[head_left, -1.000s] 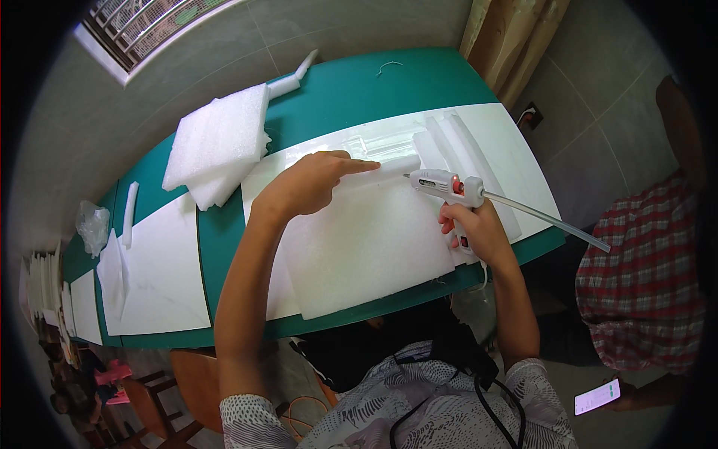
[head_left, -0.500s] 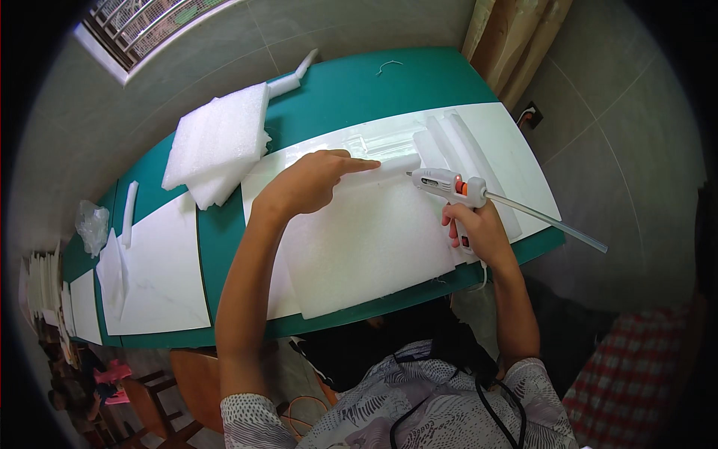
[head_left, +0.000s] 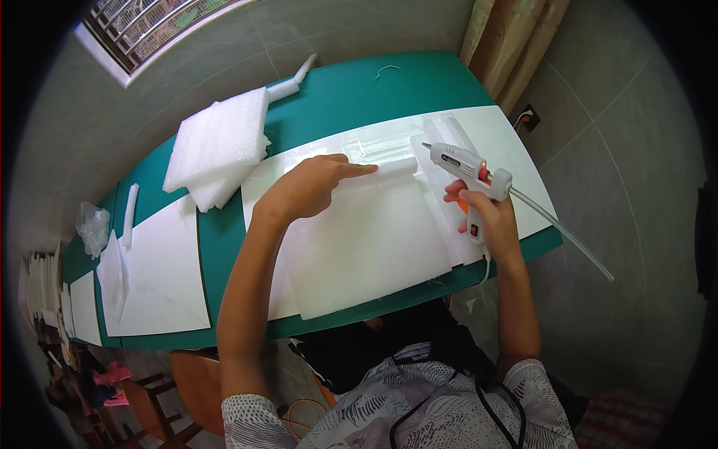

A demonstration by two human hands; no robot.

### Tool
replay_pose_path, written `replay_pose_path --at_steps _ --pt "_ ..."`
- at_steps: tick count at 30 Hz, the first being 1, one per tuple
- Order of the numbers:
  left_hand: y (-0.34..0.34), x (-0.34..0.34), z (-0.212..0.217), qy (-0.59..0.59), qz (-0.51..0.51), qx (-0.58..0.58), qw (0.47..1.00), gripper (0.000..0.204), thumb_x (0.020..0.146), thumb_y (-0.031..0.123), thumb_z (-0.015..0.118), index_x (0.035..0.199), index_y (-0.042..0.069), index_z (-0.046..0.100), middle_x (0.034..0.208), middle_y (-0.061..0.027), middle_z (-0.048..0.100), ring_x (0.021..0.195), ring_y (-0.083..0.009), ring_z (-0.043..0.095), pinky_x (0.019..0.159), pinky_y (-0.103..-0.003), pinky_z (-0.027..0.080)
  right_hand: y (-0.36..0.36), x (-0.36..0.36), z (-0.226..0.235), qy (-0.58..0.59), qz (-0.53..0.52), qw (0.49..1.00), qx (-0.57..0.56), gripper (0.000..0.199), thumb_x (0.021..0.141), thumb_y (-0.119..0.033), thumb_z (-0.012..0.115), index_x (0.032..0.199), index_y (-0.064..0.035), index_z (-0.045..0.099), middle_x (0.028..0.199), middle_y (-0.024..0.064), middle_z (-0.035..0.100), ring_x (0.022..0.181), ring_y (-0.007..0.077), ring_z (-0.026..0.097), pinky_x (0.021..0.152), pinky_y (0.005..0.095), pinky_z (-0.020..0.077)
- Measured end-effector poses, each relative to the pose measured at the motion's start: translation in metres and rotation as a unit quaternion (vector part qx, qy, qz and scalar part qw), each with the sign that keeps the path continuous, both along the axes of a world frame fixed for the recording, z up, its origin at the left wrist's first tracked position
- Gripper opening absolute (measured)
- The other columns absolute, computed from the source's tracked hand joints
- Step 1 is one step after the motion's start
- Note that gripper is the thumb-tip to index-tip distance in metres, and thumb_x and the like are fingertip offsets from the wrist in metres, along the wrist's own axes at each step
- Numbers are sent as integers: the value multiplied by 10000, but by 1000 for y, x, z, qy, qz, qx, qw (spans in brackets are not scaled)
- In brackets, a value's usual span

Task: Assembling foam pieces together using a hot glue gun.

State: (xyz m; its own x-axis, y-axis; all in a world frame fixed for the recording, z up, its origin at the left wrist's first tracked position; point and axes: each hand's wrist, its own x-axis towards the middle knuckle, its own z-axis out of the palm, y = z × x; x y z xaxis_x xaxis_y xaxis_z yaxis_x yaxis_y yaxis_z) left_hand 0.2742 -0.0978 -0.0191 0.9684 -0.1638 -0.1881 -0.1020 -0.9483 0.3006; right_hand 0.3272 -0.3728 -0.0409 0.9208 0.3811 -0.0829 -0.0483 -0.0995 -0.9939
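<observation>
My right hand [head_left: 485, 213] grips a white glue gun [head_left: 467, 166], its nozzle pointing to the upper left. A long translucent glue stick [head_left: 565, 233] sticks out of its back end. Below the gun lie several white foam strips [head_left: 458, 138] on a white board [head_left: 516, 168]. My left hand [head_left: 303, 183] is over a foam strip [head_left: 396, 168], its index finger stretched along the strip and the other fingers curled, partly hidden. This strip lies along the far edge of a white foam sheet [head_left: 366, 251]. The nozzle is clear of the foam.
Stacked foam blocks [head_left: 217, 142] stand at the back left of the green table [head_left: 359, 82]. Another white board [head_left: 161, 277] lies to the left, near a crumpled plastic bag [head_left: 92, 228]. A power cord [head_left: 488, 269] hangs from the glue gun over the table's front edge.
My right hand has lifted the glue gun up and to the right, drawing its nozzle off the foam strip's end. The gun is tilted more steeply. My left hand has barely moved.
</observation>
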Motion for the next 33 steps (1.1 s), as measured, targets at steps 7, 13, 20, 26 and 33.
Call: replay_pose_path --at_steps 7,13,20,26,33 --pt "-2 -3 6 20 6 12 1000 803 735 -253 492 1355 250 564 1076 -120 649 1000 -270 615 898 -351 508 35 20 -2 -39 48 998 12 427 827 -241 569 1159 14 654 1021 98 692 901 156 615 548 277 534" --pt "4 -8 -2 -20 13 -14 1000 563 869 -93 561 1340 215 574 1066 -141 665 937 -273 619 866 -351 499 46 26 -14 -26 59 998 -17 429 833 -224 566 1177 21 645 992 90 699 872 142 605 537 278 530" --pt "29 -16 3 -17 53 -149 987 303 886 5 613 1156 117 695 1098 -127 695 928 -247 647 834 -349 517 47 23 -9 -43 46 998 -10 382 829 -209 574 1108 35 665 972 93 700 864 143 607 523 279 511" --pt "54 -30 4 -35 51 -138 988 214 894 16 623 1076 75 720 1056 -129 709 912 -250 666 792 -334 528 49 22 -5 -48 44 997 -28 376 809 -225 565 1060 31 680 962 103 698 817 138 591 528 282 509" --pt "58 -44 1 -38 91 -133 986 210 890 14 631 1053 90 739 1021 -120 719 889 -220 666 751 -317 530 49 21 -8 -60 39 997 -40 360 807 -236 564 1021 22 695 935 105 689 792 138 585 544 288 522"
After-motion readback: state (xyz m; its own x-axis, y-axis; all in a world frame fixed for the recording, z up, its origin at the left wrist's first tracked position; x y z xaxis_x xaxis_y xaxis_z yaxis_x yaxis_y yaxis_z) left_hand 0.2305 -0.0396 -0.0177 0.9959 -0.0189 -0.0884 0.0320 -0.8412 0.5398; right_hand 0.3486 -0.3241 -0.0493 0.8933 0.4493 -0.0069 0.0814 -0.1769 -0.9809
